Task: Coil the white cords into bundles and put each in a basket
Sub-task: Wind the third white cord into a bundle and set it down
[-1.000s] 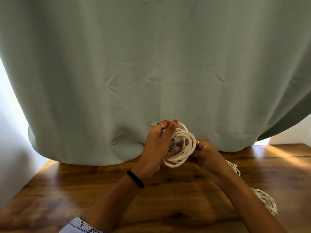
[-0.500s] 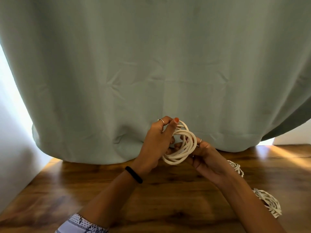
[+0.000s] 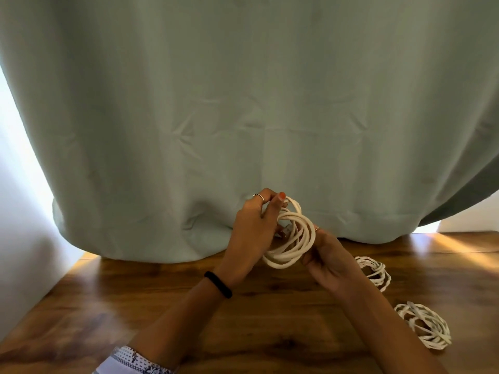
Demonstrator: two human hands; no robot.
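A white cord [image 3: 293, 242] wound into a ring of several loops hangs above the wooden table [image 3: 270, 319], held between both hands. My left hand [image 3: 252, 233] grips its left side, thumb up over the top loops. My right hand [image 3: 330, 259] pinches the lower right edge of the ring. The cord's plug end shows inside the ring near my left palm. Two white openwork baskets lie on the table to the right: one [image 3: 376, 272] partly hidden behind my right hand, another [image 3: 424, 325] nearer the right edge.
A pale green curtain [image 3: 243, 117] hangs across the whole back and rests on the table's far edge. White wall [image 3: 24, 238] borders the left side. Bare wood lies in front of and left of my arms.
The view has shifted slightly, so the baskets show more fully. Both hands still hold the coil; my left thumb sits a little higher over the loops.
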